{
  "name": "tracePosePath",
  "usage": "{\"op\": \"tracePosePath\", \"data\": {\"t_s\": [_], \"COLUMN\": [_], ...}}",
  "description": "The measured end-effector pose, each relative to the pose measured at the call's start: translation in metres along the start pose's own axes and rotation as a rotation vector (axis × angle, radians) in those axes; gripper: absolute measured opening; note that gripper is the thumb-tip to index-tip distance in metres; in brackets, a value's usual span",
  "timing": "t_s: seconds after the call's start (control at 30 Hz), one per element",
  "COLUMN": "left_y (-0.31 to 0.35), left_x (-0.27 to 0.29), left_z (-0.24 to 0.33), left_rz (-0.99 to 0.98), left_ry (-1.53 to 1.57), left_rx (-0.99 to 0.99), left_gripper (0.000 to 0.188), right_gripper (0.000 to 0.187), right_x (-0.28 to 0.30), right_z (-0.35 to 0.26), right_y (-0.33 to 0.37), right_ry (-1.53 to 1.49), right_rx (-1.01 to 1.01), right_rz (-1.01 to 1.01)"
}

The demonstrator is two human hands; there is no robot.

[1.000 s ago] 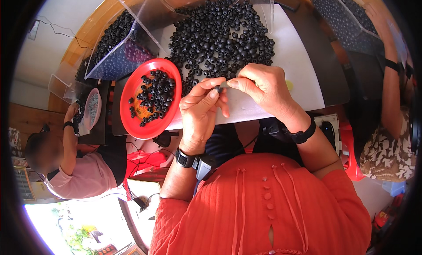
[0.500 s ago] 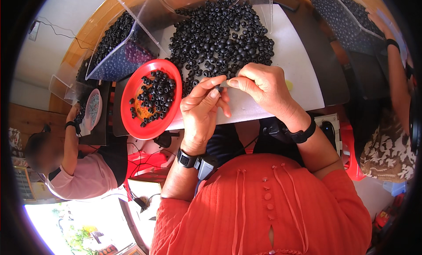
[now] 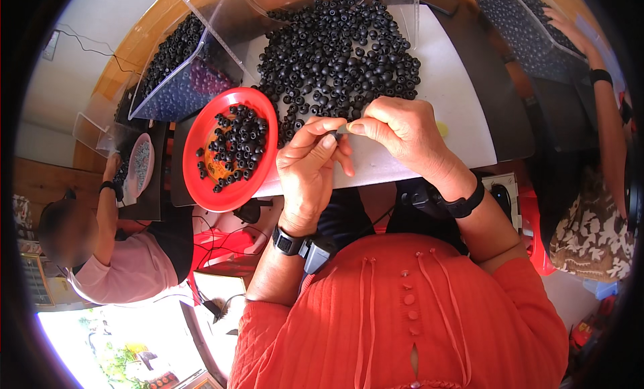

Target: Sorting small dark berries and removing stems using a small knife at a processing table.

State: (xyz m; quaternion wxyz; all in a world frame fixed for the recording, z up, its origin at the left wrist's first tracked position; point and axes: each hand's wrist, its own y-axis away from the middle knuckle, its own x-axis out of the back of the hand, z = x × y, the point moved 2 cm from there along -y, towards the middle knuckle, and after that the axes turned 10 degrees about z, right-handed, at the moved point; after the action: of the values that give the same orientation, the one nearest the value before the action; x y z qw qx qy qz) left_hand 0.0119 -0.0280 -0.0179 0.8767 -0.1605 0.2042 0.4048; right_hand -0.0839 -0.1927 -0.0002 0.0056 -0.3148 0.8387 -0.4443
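My left hand pinches a small black bead-like piece between thumb and fingers; most of it is hidden. Close against it is my right hand, closed with thumb and forefinger on a thin greyish blade-like tool that reaches to the black piece. Just beyond both hands lies a wide heap of round black beads with holes, spread over a white board. Left of my left hand, a red plate holds more of these beads, several of them near its middle.
A clear bin full of black beads stands behind the plate. Another clear bin is at the far right, where a co-worker's hand reaches in. On the left another person works beside a pale bowl.
My hands stay almost in place, and the grey tool shows slightly more at my fingertips. The right-hand co-worker's hand has shifted a little left over the bin.
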Motion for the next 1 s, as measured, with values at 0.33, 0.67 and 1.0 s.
{"op": "tracePosePath", "data": {"t_s": [0.33,0.67,1.0], "left_y": [0.001,0.002,0.012], "left_x": [-0.005,0.025,0.027], "left_z": [0.003,0.076,0.061], "left_rz": [-0.013,0.403,0.237], "left_ry": [-0.002,-0.466,-1.268], "left_rx": [-0.004,-0.390,-0.658], "left_gripper": [0.027,0.021,0.019], "right_gripper": [0.035,0.021,0.027], "right_x": [0.003,0.010,0.005], "right_z": [-0.006,-0.004,-0.007], "right_y": [-0.002,-0.003,-0.003], "right_ry": [-0.087,-0.038,-0.074], "right_rx": [-0.079,-0.077,-0.083], "right_rz": [0.030,0.033,0.116]}}
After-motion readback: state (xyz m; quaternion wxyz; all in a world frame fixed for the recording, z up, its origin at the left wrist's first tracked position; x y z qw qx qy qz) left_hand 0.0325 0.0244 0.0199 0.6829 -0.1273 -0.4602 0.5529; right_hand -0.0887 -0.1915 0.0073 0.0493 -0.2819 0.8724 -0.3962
